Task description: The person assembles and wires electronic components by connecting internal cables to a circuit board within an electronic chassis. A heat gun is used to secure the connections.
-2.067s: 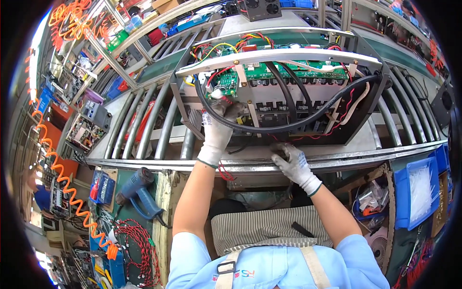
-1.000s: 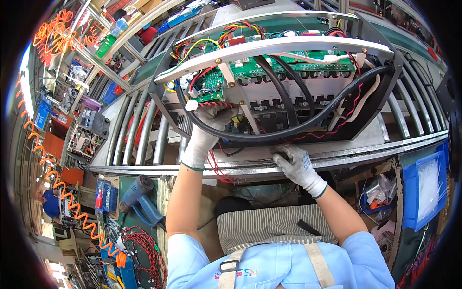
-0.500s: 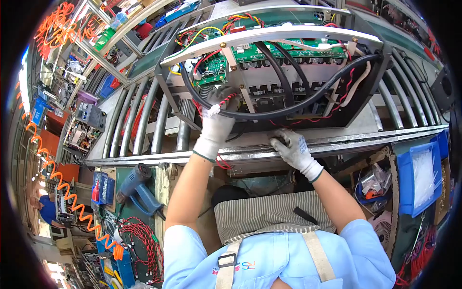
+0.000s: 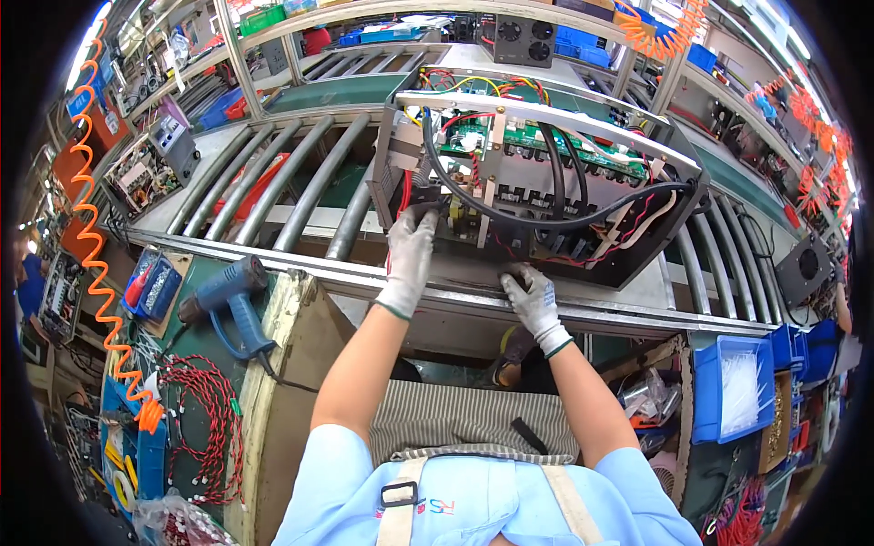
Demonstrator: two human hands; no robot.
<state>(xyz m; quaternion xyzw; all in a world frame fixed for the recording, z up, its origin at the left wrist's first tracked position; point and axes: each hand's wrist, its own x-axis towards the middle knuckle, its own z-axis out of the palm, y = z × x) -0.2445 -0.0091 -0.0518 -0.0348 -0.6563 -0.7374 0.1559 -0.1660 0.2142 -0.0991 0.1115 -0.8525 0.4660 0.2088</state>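
An open metal chassis (image 4: 583, 250) with green circuit boards (image 4: 537, 136) stands on the roller conveyor before me. A thick black cable (image 4: 510, 217) loops across its front. My left hand (image 4: 411, 250), in a white glove with dark fingers, reaches to the chassis's left front corner beside red wires (image 4: 406, 191). Its fingers are bent together, and what they pinch is hidden. A red-and-black twisted wire (image 4: 475, 170) hangs inside, to the right of that hand. My right hand (image 4: 533, 300), gloved alike, is just below the chassis's front edge, fingers half curled and apart, with nothing visible in them.
To the left lie a blue heat gun (image 4: 232, 305), a bundle of red-and-black wires (image 4: 205, 409) and a blue box (image 4: 153, 284). An orange coiled hose (image 4: 86, 237) hangs there. At right stands a blue bin (image 4: 701, 391) of white strips. A metal rail (image 4: 300, 264) edges the conveyor.
My left hand has come away from the twisted wire with the white connector and moved to the chassis's left front corner. My right hand stays near the front edge. The whole view has shifted.
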